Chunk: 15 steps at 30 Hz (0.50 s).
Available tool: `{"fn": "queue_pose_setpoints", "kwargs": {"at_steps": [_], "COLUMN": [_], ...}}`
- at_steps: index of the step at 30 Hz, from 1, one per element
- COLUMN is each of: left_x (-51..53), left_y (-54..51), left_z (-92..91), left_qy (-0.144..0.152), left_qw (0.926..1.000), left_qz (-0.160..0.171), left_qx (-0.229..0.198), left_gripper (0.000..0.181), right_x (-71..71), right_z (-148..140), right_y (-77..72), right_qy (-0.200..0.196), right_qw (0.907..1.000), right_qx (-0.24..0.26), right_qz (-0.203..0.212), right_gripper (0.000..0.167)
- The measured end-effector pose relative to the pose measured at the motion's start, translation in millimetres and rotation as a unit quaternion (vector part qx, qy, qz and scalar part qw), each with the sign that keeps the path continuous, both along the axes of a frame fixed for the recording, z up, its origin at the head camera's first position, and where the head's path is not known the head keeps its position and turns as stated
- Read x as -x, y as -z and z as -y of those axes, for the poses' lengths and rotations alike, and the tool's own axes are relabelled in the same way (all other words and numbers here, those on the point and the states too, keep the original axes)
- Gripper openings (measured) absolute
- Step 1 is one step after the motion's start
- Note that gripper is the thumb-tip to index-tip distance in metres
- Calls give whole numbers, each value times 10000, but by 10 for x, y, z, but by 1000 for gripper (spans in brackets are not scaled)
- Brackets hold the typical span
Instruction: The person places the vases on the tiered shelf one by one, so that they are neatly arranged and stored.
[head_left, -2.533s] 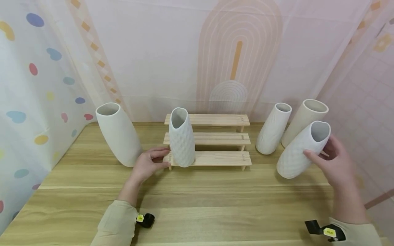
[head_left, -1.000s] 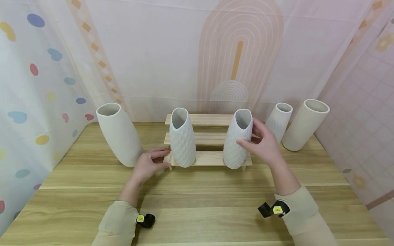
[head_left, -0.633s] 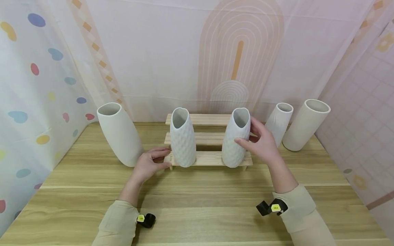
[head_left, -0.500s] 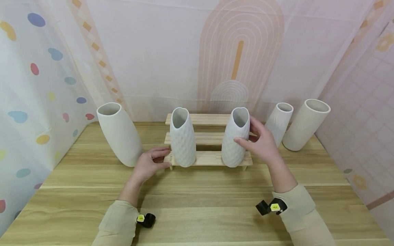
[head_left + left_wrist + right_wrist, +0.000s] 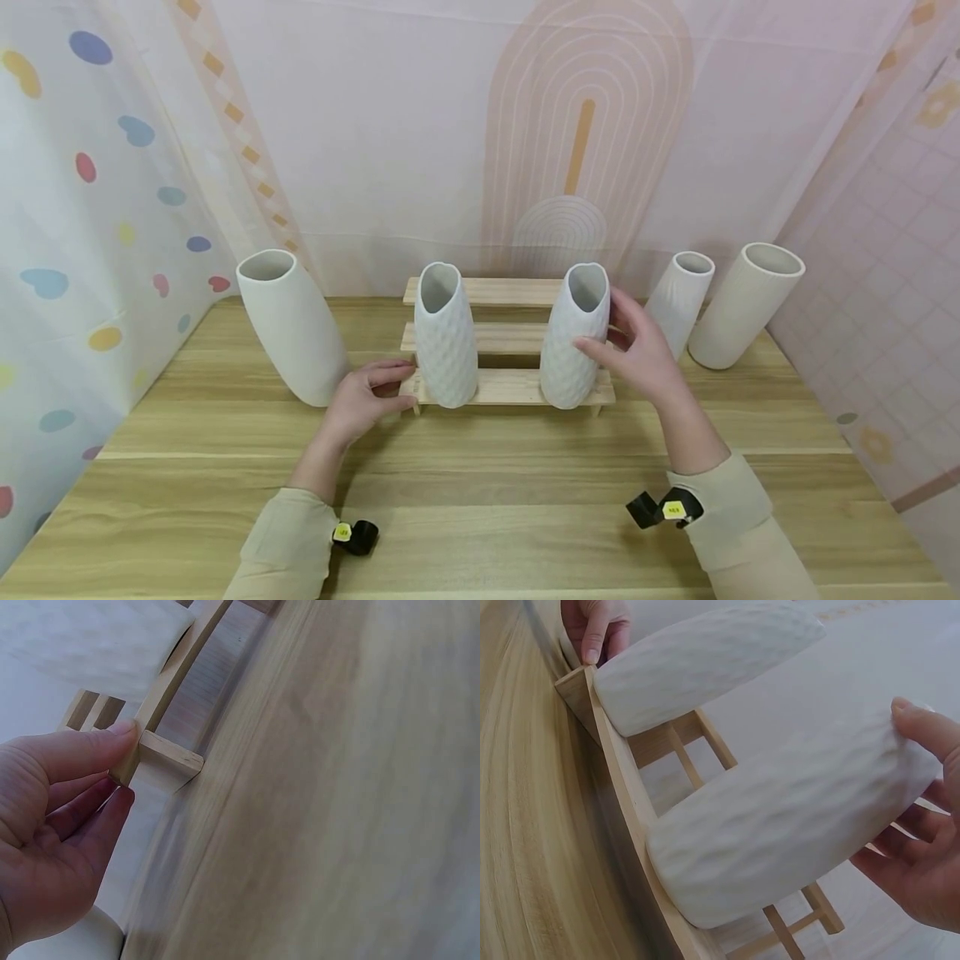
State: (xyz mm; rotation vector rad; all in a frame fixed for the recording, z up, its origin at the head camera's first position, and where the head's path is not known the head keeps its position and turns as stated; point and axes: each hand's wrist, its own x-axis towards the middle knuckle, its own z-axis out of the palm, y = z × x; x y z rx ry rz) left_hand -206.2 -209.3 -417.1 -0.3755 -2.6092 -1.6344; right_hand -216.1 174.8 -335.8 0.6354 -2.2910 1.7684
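Patterned curtain (image 5: 360, 125) behind, wood-grain table (image 5: 480, 500) under everything. Three-tier wooden stand (image 5: 510, 386) sits on it, mid-view. Smooth white vase (image 5: 292, 333) stands on the table left of the stand; cream vase (image 5: 742, 308) far right. Left textured vase (image 5: 446, 354) is upright on the lowest tier toward its left end; right textured vase (image 5: 566, 367) is upright on that same tier toward the right end, apart from the first. Slim white vase (image 5: 678, 304) stands near the cream one, partly hidden. My hands are apart: my right hand (image 5: 641, 350) grips the right textured vase, thumb in front; my left hand (image 5: 362, 406) pinches the lowest tier's left end. Small black device (image 5: 363, 537) by my left cuff.
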Motion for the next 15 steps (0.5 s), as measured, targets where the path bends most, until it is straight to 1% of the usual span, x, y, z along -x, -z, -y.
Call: {"fn": "queue_pose_setpoints", "kwargs": {"at_steps": [3, 7, 12, 15], "left_x": [9, 13, 17, 21], "left_y": [8, 16, 22, 25], "left_z": [0, -3, -12, -12], "left_qy": [-16, -42, -31, -23], "left_qw": [10000, 10000, 10000, 9999], "left_qz": [36, 54, 83, 108], "left_qx": [2, 50, 18, -12], "left_gripper": [46, 46, 47, 46], "right_x": [0, -23, -31, 1], "right_z": [-50, -149, -319, -441], "right_y": [19, 7, -32, -40], "right_qy": [-41, 25, -34, -80], "right_qw": [9999, 9981, 9905, 9854], "right_qx": [115, 529, 1144, 1371], "right_qz": [-107, -310, -765, -1005], "right_gripper": [65, 61, 54, 54]}}
